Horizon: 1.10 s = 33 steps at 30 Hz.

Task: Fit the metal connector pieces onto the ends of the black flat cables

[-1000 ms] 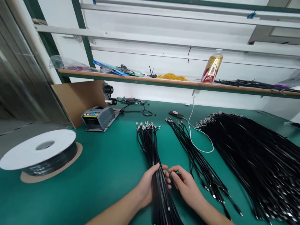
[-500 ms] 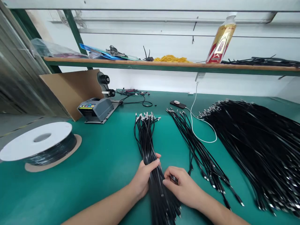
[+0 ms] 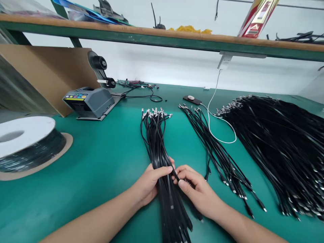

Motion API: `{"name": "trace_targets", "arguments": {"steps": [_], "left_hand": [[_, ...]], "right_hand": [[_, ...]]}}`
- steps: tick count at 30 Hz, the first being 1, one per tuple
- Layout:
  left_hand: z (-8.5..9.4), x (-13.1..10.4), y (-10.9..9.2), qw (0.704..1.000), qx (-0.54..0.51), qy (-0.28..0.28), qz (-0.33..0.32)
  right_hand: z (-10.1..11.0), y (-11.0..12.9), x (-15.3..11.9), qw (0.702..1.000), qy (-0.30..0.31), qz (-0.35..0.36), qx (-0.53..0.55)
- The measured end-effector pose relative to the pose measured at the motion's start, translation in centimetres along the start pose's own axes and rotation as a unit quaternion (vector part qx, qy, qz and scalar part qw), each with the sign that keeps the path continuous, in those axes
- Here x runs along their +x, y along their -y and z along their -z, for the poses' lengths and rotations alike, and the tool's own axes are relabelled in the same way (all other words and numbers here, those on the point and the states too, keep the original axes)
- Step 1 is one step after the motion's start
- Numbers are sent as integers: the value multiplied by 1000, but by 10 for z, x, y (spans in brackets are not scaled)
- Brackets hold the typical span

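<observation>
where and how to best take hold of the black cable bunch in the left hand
Probably at the narrow waist of the black cable bunch, about where the left hand holds it, coming from the left and wrapping over the top. The strands draw together there and spread toward both ends, and the right hand is on the other side.

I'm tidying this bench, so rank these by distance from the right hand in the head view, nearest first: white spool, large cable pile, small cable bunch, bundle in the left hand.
1. Bundle: in the left hand, immediately beside the right hand.
2. Small cable bunch: just right of the right hand.
3. Large cable pile: farther right.
4. White spool: far left.
</observation>
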<state>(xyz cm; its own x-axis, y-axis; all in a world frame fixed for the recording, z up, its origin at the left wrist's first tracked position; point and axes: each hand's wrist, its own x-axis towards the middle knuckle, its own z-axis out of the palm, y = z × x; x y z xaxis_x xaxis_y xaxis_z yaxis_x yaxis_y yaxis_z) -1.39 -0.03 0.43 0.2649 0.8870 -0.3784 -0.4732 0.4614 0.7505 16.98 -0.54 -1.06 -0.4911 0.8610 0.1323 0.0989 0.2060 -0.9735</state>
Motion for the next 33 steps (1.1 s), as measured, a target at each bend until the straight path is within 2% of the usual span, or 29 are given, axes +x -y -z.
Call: {"name": "trace_targets", "arguments": {"steps": [5,14,18,25,33], "left_hand": [[-1,2,1,1000,10,-17,-18],[0,-1,0,999,24,-22,-8],[1,0,0,999,34,-19,-12],[1,2,0,1000,27,2,-3],[3,0,1,1000,10,-13,4]], "right_hand": [[6,1,3,998,29,-39,46],[4,-2,2,993,39,-108,37],[5,1,0,987,68,-141,39],[12,8,2,980,113,-140,87],[16,6,5,975,126,-152,105]]}}
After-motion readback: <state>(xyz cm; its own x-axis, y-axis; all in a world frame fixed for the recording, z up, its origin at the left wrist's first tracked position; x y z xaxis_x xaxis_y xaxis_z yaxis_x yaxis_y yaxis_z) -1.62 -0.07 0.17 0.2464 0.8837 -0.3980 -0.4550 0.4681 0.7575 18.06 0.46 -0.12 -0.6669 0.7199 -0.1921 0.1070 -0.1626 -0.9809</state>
